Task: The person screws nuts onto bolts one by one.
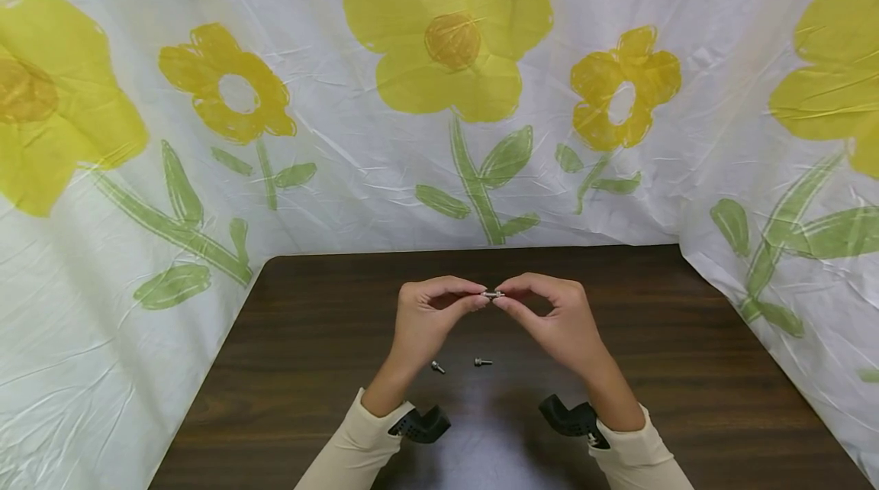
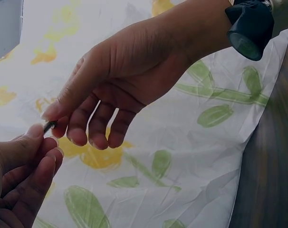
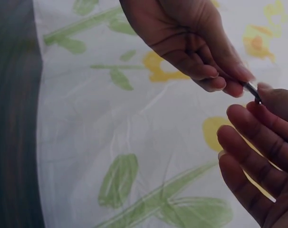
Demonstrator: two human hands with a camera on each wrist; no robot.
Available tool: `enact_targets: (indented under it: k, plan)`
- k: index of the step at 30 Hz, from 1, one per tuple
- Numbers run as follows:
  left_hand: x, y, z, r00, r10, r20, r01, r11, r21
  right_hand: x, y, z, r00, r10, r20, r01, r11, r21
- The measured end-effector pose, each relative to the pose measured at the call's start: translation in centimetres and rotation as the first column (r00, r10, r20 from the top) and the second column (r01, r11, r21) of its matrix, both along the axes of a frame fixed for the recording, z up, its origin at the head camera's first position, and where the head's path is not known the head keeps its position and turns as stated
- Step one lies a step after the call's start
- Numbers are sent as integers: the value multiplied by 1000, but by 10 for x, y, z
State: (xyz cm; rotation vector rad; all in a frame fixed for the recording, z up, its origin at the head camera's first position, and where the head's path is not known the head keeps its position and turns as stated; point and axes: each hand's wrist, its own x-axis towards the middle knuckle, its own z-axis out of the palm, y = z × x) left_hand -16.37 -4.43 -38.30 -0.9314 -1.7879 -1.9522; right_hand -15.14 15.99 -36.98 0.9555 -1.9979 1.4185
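Both hands meet above the dark table, fingertips pinching a small silver metal screw (image 1: 492, 294) held lengthwise between them. My left hand (image 1: 424, 318) grips one end with thumb and index finger, and my right hand (image 1: 559, 318) pinches the other. Close up in the right wrist view, the screw (image 3: 253, 91) shows as a thin dark shaft, its ends hidden by fingertips. In the left wrist view only a short piece of the screw (image 2: 49, 126) shows. Nearer the body, one socket-head screw (image 1: 438, 367) lies by the left wrist and another socket-head screw (image 1: 484, 362) to its right.
A dark wood-grain table (image 1: 309, 368) spans the area under the arms. White cloth with yellow flowers (image 1: 330, 169) hangs behind it and along both sides. Black wrist cameras (image 1: 424, 424) sit on both wrists, over cream sleeves (image 1: 350, 444).
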Motion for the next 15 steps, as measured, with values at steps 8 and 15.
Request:
enact_targets:
  k: [8,15]
  plan:
    - [1,1,0,1000,-1,-14,1,1000,-11,0,-2,-4,998,-11,65,9,1000,24]
    - [1,1,1,1000,-4,-8,4,1000,-8,-1,-3,-7,997,-26,68,25,999,23]
